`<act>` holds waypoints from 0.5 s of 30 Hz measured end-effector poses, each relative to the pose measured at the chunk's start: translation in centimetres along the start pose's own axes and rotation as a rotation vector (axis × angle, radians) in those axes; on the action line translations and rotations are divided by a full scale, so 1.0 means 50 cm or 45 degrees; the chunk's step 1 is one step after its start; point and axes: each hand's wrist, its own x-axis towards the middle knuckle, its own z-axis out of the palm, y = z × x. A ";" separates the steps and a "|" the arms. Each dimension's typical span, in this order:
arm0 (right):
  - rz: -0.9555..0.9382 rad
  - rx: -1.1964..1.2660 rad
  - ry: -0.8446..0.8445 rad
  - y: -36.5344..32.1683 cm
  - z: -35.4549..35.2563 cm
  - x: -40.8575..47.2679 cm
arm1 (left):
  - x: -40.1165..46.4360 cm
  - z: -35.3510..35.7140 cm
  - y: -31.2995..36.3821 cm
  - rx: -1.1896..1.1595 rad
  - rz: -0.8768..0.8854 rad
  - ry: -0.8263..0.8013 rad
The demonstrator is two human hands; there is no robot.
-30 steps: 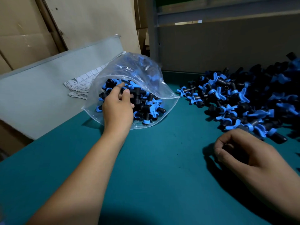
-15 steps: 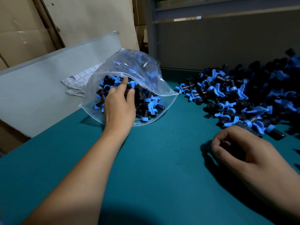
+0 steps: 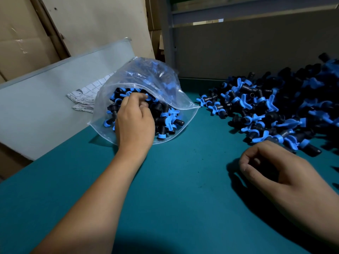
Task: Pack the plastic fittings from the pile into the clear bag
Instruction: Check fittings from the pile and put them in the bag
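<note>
Two hands are over the teal tabletop (image 3: 192, 180). The left hand (image 3: 134, 123) reaches into the mouth of the bag (image 3: 146, 79), its fingers (image 3: 139, 97) bent down among the fittings inside; whether they grip one I cannot tell, since the fingertips are buried. The right hand (image 3: 275, 169) rests on the tabletop just short of the pile (image 3: 275, 110), its fingers curled in toward the thumb around a dark hollow. Something dark may sit in there, but it is too shadowed to say.

That bag is clear plastic, lying on its side with the opening toward the person, the upper flap lifted and arched over the left hand. Black and blue fittings fill its lower part. The loose pile spreads across the right of the tabletop, well apart from the bag, reaching back to the grey panel (image 3: 238, 52). Behind the bag lies a crumpled checked cloth (image 3: 86, 96) against a pale board (image 3: 45, 85), with cardboard (image 3: 22, 33) beyond.
</note>
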 end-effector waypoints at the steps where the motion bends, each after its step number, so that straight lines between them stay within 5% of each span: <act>1: -0.003 -0.040 0.076 0.002 -0.001 0.000 | -0.002 -0.002 0.003 -0.011 0.048 0.007; 6: 0.261 -0.334 0.589 0.020 -0.002 -0.001 | -0.030 0.003 0.037 -0.173 0.348 -0.060; 10: 0.611 -0.605 0.225 0.022 -0.001 0.013 | -0.071 0.026 0.069 -0.276 0.436 -0.365; 15: 0.508 -0.559 0.167 0.022 -0.004 0.011 | -0.117 0.063 0.077 0.010 0.473 -1.063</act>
